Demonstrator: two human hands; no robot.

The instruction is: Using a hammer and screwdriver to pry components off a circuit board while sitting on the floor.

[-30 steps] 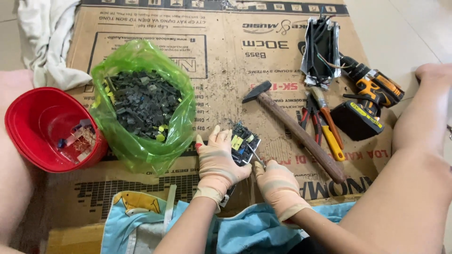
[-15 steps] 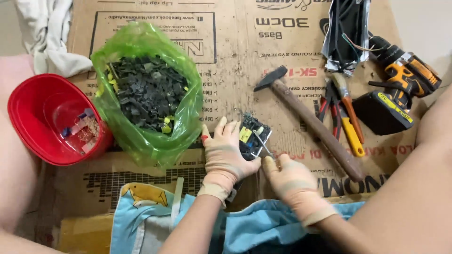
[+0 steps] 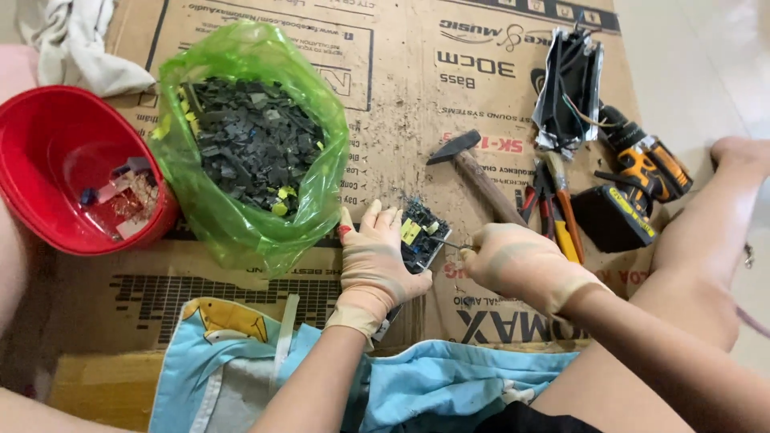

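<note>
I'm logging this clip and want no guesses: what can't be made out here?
- Thin metal tool: its handle is hidden inside the gloved right hand, head view.
- Small dark circuit board: partly covered by the gloved left hand.
- Red plastic bowl: contents too small; left edge cuts it.

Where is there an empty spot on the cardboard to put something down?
Bare cardboard lies between the green bag and the hammer, and in front of the red bowl. It is crowded on the right around the pliers and drill.
</note>
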